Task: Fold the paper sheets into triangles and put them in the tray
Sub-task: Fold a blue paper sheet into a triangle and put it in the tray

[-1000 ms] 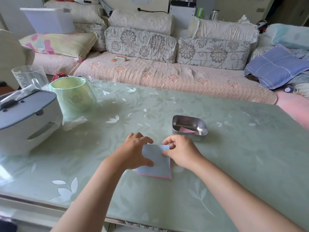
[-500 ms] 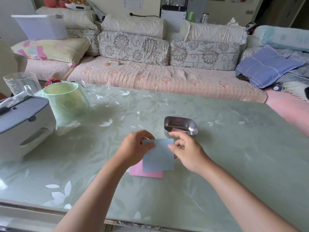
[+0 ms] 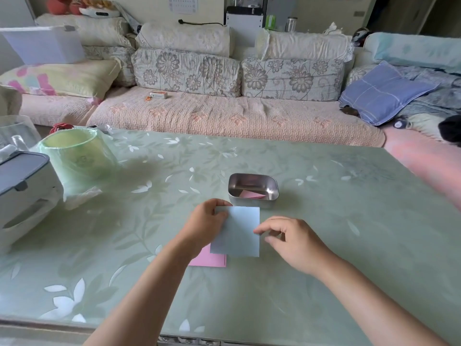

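My left hand (image 3: 207,223) pinches the upper left corner of a light blue paper sheet (image 3: 239,236) and holds it lifted over the green table. My right hand (image 3: 296,243) hovers at the sheet's right edge with fingers loosely curled. Its index fingertip touches that edge and its thumb is off the paper. A pink sheet (image 3: 212,259) lies flat on the table, partly hidden under the blue sheet and my left wrist. Just beyond the hands stands a small steel tray (image 3: 252,204) with a folded pink triangle (image 3: 250,194) inside.
A green plastic-wrapped tub (image 3: 74,158) and a white-and-grey appliance (image 3: 22,193) stand on the table's left side. A sofa with cushions (image 3: 224,116) runs along the far edge. The table's front edge (image 3: 74,325) is close below my arms.
The blue sheet has been lifted off the pink one and shifted right towards the tray. My right hand has released its pinch and slid to the sheet's right edge.
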A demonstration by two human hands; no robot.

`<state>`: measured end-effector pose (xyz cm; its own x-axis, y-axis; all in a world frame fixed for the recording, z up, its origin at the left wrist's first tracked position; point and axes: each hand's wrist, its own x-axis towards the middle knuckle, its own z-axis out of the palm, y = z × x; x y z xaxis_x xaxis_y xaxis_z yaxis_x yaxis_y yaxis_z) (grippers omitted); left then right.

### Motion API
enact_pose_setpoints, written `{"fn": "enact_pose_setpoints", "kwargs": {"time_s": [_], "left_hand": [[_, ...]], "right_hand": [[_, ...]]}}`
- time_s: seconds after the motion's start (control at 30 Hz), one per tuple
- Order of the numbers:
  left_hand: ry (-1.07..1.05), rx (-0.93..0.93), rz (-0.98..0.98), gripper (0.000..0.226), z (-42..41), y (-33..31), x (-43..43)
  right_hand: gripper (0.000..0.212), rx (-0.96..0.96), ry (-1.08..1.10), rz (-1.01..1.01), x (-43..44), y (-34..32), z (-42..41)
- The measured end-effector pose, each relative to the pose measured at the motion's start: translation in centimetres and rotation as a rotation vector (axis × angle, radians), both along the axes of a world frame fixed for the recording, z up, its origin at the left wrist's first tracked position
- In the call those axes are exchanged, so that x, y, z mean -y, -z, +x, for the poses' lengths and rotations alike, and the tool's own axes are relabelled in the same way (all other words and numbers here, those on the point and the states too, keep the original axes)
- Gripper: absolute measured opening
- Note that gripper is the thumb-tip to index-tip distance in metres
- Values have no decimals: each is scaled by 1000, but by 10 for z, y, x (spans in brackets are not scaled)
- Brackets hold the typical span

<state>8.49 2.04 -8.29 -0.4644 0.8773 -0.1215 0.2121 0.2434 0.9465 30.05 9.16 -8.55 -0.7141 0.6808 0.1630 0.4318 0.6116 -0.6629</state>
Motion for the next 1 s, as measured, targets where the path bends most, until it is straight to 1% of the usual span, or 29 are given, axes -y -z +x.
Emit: {"fn": "enact_pose_setpoints", "kwargs": {"time_s": [0.07,0.13,0.2,0.3,0.37,0.43,0.53,0.6,0.67,0.77,0.87,0.93,1.0], "left_hand": [[63,-68,-36,28,4,3,-3],[89,-107,-52,32,9,6,-7],[86,-123,-52,34,11,7,-10],[55,-143,-43,35,11,8,-15],[37,-127,-41,34,12,9,-17],[35,-110,-44,33,13,10,-19],[43,-105,-35,29,15,10,-22],[46,-130,-15,19,16,9,-24],[87,-117,28,12,19,9,-24],[176,-117,61,15,25,9,-21],[221,-124,43,20,30,4,-18],[266,-34,42,23,33,-1,-16],[310,56,48,33,35,-6,-13]], "right_hand": [[28,-15,-20,53,-2,1,1],[22,-29,-30,113,-5,0,1],[28,-33,-37,149,-8,0,2],[46,-44,-43,167,-10,-1,4],[49,-65,-40,176,-11,-1,4],[40,-81,-21,196,-11,-2,4],[22,-55,-16,275,-14,-5,5],[14,-35,-29,312,-16,-5,6],[7,-44,-17,310,-16,-4,7],[7,-42,50,216,-18,0,8],[15,-41,123,21,-20,-1,8],[16,-81,166,-119,-23,-1,7],[13,-103,191,-210,-24,-2,7]]}}
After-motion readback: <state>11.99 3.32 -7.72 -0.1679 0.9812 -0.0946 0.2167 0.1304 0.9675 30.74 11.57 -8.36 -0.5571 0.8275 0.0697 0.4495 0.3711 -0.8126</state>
